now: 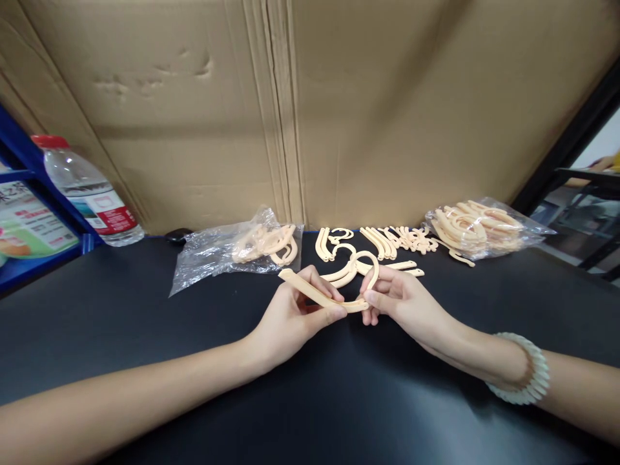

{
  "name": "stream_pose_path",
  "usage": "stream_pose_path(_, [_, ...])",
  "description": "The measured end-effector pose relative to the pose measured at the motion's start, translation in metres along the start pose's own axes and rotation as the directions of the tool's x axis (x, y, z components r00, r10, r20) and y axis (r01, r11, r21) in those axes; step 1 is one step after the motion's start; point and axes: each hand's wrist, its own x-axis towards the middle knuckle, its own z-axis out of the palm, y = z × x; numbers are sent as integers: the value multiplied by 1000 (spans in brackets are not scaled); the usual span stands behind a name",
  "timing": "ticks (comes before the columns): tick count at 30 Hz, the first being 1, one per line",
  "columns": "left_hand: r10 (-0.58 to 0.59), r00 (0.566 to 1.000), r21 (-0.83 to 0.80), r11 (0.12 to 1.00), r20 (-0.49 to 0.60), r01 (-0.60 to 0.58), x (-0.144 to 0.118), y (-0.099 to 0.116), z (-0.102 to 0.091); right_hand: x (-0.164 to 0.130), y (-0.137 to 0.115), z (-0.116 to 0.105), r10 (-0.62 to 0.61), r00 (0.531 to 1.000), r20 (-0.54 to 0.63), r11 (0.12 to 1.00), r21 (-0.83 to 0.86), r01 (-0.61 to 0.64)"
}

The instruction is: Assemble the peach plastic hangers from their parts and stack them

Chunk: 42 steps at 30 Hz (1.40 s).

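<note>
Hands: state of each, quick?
Left hand: closed on the peach plastic hanger piece.
Right hand: pinching the same piece's other end.

Single head-worn view, forward and down, close above a dark bench, facing a cardboard wall.

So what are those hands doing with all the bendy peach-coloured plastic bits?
A person holds one curved peach-coloured plastic piece over a black tabletop. The left hand pinches its long flat arm; the right hand grips the end where it curls into a hook. More loose peach plastic pieces lie in a row behind the hands, and two clear plastic bags, one on the left and one on the right, hold more. A clear water bottle with a red cap lies far left.
</note>
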Motion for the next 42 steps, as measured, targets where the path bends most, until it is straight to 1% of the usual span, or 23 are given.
stream_pose_path(4, [-13,995,40,999,-97,17,1,-1,-1,0,-1,1,-63,998,-1,998,-2,63])
stream_pose_path(7, [-59,987,-1,998,-147,60,2,-1,-1,1,-3,0,-109,994,-17,994,-31,108])
stream_pose_path(10, [-80,990,-41,996,-116,76,2,-1,1,1,-3,1,-87,996,-29,996,-6,87])
stream_pose_path(14, [-93,996,24,995,-12,93,1,0,4,0,0,7,-34,997,64,998,52,30])
stream_pose_path(16, [-107,994,27,994,4,107,1,0,5,1,-2,7,-21,995,101,999,48,16])
stream_pose_path(18, [-116,993,-4,993,-26,116,2,0,5,6,-8,-1,-15,990,143,1000,26,11])
stream_pose_path(19, [-124,991,-24,992,-48,123,2,0,4,10,-11,-9,-29,988,149,1000,-7,31])
stream_pose_path(21, [-146,986,-55,988,-84,142,3,1,4,21,-18,-31,-117,986,115,979,-154,134])
stream_pose_path(22, [-155,983,-66,987,-99,149,3,2,4,28,-20,-44,-207,977,55,937,-275,214])
stream_pose_path(23, [-163,980,-74,985,-111,156,3,3,5,35,-21,-58,-293,956,30,865,-417,278])
stream_pose_path(25, [-171,977,-87,983,-125,161,4,3,5,49,-18,-83,-407,909,93,655,-663,362])
stream_pose_path(26, [-173,977,-92,983,-129,162,4,4,5,56,-15,-93,-412,899,147,571,-728,381])
stream_pose_path(27, [-177,976,-97,982,-129,165,4,4,5,61,-10,-100,-399,897,191,515,-763,392])
stream_pose_path(28, [-182,975,-102,980,-129,169,4,4,5,66,-5,-105,-386,895,224,480,-780,402])
stream_pose_path(30, [-191,973,-111,978,-127,178,5,3,5,72,3,-109,-368,894,255,456,-789,412])
stream_pose_path(32, [-188,975,-129,977,-120,173,5,2,5,73,6,-105,-403,884,235,471,-775,421])
stream_pose_path(33, [-183,976,-143,976,-119,165,5,1,4,72,5,-102,-438,878,193,509,-751,420])
stream_pose_path(34, [-177,977,-157,975,-121,158,5,0,4,69,3,-98,-469,874,128,572,-710,411])
stream_pose_path(36, [-175,977,-179,972,-123,152,5,-1,3,59,-4,-86,-470,881,-47,745,-557,368])
stream_pose_path(38, [-181,976,-184,970,-124,157,5,-3,3,47,-12,-72,-387,903,-187,890,-332,312])
stream_pose_path(39, [-181,976,-184,970,-123,157,4,-3,2,41,-16,-64,-341,914,-221,931,-216,295])
stream_pose_path(41, [-175,977,-183,971,-122,151,3,-3,2,30,-21,-49,-249,939,-235,967,-12,253])
stream_pose_path(42, [-171,977,-181,972,-124,147,3,-3,2,26,-22,-42,-210,951,-228,972,60,229])
